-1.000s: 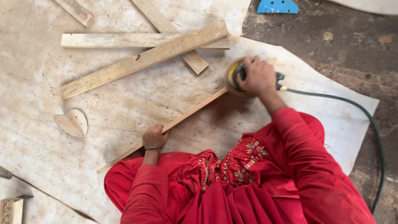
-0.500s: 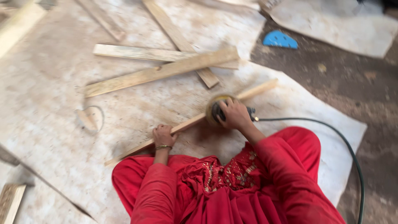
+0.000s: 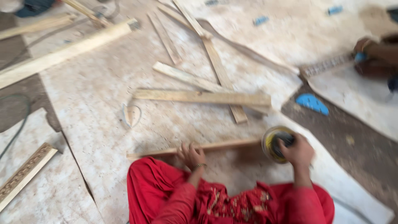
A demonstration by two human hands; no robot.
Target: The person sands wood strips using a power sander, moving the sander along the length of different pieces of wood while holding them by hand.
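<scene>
— Dusty pale sheeting (image 3: 95,103) covers the floor, with bare dark ground (image 3: 356,145) showing at the right. What lies on it?

— Loose wooden battens, at least six that I can count, though the blur hides the edges of some. One long thick beam (image 3: 62,52) runs across the far left. Three flat rough planks (image 3: 203,96) cross each other in the middle. A carved moulding strip (image 3: 23,174) lies at the near left.

— And the person in red?

— Left hand (image 3: 191,155) is pressed flat, fingers spread, on a thin wooden strip (image 3: 224,145) lying just in front of the knees. Right hand (image 3: 296,151) is wrapped around a round sander (image 3: 275,143) with a yellow disc, which sits at the strip's right end, touching it.

— Anything small?

— One heart-shaped wooden offcut (image 3: 132,115) left of the planks. A blue flat piece (image 3: 311,103) lies on the dark ground at the right, and two smaller blue bits far off, too smeared to identify. A dark cable (image 3: 16,124) curves at the left edge.

— Anyone else?

— At the far right, another person's hand (image 3: 367,52) rests at the end of a patterned strip (image 3: 325,65).
</scene>
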